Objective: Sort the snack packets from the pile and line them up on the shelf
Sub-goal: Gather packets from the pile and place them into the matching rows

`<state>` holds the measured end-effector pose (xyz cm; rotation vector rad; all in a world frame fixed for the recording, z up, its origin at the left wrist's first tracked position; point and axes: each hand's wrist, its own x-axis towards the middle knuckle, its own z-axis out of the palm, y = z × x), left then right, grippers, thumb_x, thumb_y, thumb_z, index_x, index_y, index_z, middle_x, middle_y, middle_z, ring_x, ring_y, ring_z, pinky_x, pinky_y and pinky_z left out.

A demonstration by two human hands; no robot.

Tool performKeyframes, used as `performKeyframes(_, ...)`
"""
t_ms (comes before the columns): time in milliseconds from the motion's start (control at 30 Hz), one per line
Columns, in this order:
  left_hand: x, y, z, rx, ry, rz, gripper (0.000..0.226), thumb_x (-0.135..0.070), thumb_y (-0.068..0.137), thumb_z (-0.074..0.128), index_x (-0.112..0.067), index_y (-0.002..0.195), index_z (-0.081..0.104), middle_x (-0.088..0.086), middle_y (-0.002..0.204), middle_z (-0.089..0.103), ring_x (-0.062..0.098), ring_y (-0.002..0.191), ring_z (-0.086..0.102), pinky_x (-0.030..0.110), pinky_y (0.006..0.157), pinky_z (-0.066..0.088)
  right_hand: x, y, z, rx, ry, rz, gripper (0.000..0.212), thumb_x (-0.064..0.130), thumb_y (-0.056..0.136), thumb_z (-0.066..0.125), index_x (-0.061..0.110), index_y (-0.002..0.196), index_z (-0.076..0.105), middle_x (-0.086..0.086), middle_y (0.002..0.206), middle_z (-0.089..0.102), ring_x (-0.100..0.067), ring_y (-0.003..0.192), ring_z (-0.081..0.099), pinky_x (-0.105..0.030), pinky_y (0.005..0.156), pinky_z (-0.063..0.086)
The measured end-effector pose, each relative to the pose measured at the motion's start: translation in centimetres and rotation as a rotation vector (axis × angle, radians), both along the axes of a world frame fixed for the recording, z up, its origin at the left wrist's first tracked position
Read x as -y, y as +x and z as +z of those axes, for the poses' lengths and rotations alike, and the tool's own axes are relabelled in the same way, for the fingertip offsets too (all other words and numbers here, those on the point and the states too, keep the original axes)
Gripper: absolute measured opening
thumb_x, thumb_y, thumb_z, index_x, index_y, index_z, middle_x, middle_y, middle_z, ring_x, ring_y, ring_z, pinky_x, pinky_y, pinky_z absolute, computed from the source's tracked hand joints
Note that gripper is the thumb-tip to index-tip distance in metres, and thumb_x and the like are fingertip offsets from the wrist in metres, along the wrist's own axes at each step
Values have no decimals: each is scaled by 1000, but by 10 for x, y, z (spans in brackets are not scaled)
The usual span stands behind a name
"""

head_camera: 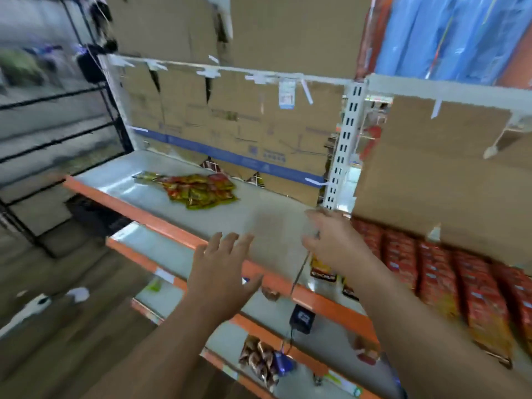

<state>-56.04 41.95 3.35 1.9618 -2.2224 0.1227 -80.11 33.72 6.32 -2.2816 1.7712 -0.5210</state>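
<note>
- Left grip (221, 269) hangs released, fingers spread, over the orange front edge of the shelf (161, 220), holding nothing.
- Right grip (325, 240) is up near the white slotted upright (342, 151); it is too blurred to tell whether it is clenched or loose.
- Snack packets (195, 188) lie heaped toward the shelf's back left, well apart from both.
- Best, I'd say, to reach across, pick out one kind at a time, and start the row on the bare stretch beside the heap.
</note>
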Motion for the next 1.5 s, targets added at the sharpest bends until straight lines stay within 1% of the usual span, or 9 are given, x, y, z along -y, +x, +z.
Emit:
performKeyframes(133, 10, 56, 1, -6, 18, 91, 79, -74, 87, 29, -32, 153, 40, 1, 151, 50, 29, 143, 40, 51, 110, 41, 35, 62, -6, -50, 59, 106, 65, 42, 90, 63, 24, 150, 46, -3, 153, 46, -25, 137, 45, -36, 113, 38)
performKeyframes(433, 94, 114, -5, 2, 59, 168, 82, -74, 87, 20, -36, 159, 23, -6, 161, 34, 23, 150, 26, 46, 119, 28, 134, 151, -20, -37, 78, 215, 62, 38, 90, 65, 22, 148, 50, -4, 147, 51, -25, 131, 53, -36, 105, 46)
performKeyframes(667, 184, 160, -21, 12, 113, 191, 72, -72, 94, 37, -37, 156, 25, -7, 159, 37, 22, 149, 28, 44, 118, 31, 207, 212, -33, 24, 130, 275, 59, 40, 87, 69, 27, 143, 56, 1, 142, 57, -21, 125, 57, -37, 101, 49)
performKeyframes(867, 228, 201, -28, -35, 128, 189, 81, -76, 88, 25, -35, 157, 30, -6, 161, 36, 23, 150, 26, 45, 118, 33, 232, 254, -48, 11, 214, 301, 41, 42, 90, 66, 31, 129, 62, 6, 127, 61, -20, 115, 61, -32, 88, 50)
performKeyframes(1000, 258, 235, -31, -98, 82, 163, 86, -77, 83, 23, -34, 157, 36, -4, 159, 41, 23, 149, 30, 46, 116, 38, 253, 287, -50, 42, 243, 283, 52, 46, 91, 66, 31, 140, 56, 8, 139, 55, -16, 127, 54, -32, 101, 46)
performKeyframes(1133, 294, 274, -42, -146, 66, 106, 81, -73, 85, 28, -34, 156, 37, -5, 159, 41, 23, 149, 31, 45, 116, 38, 279, 326, -49, 20, 239, 237, 50, 48, 93, 61, 29, 140, 56, 5, 138, 56, -17, 126, 54, -35, 102, 47)
performKeyframes(1267, 340, 323, -56, -189, 55, -6, 70, -67, 89, 50, -36, 151, 41, -6, 153, 48, 22, 144, 39, 43, 115, 40, 297, 373, -49, 64, 237, 124, 51, 44, 97, 59, 29, 145, 50, 5, 145, 50, -16, 132, 49, -34, 109, 43)
performKeyframes(1367, 371, 366, -67, -176, 82, -104, 73, -73, 87, 45, -37, 150, 46, -9, 151, 50, 20, 142, 40, 41, 117, 34, 302, 414, -55, 33, 169, 2, 48, 48, 97, 57, 31, 141, 53, 8, 141, 51, -16, 131, 49, -33, 109, 42)
performKeyframes(1500, 397, 422, -82, -146, 130, -236, 70, -71, 73, 52, -33, 130, 67, -9, 128, 68, 21, 120, 65, 43, 95, 55, 303, 459, -66, -41, 240, -193, 50, 66, 93, 49, 38, 132, 59, 6, 138, 47, -19, 129, 46, -38, 102, 43)
